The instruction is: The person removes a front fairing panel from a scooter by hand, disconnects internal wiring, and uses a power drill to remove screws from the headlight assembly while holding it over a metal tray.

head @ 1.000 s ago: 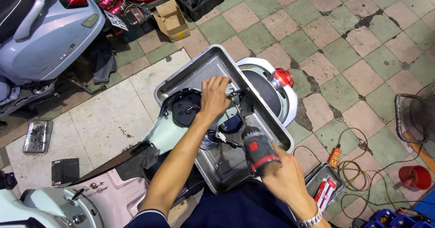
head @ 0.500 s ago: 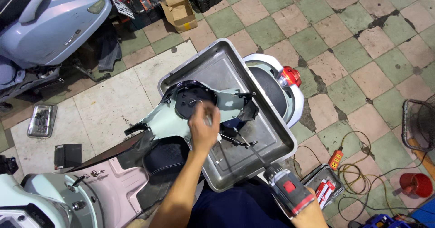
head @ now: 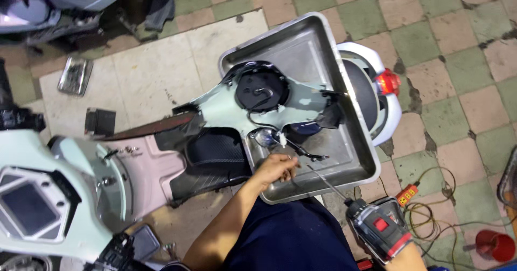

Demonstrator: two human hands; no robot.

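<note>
My left hand (head: 274,170) rests at the near edge of a steel tray (head: 293,37), fingers curled together, with nothing visible in them. In the tray lies a pale green scooter panel (head: 304,96) with a round black housing (head: 261,88), a small bulb and loose wires. My right hand (head: 410,256), barely in view at the bottom edge, grips a black and red cordless driver (head: 377,225). Its long thin bit (head: 323,180) points up-left to the tray, close to my left fingers.
The tray sits on a white scooter's seat, with a red tail light (head: 389,81) beside it. A pale green scooter front (head: 48,195) fills the lower left. On the floor lie a small metal tray (head: 75,75), an orange socket (head: 407,194) with cables and a red cup (head: 495,245).
My left hand has come back from the panel to the tray's near edge. The driver has pulled away from the panel, down and to the right. The camera has moved closer.
</note>
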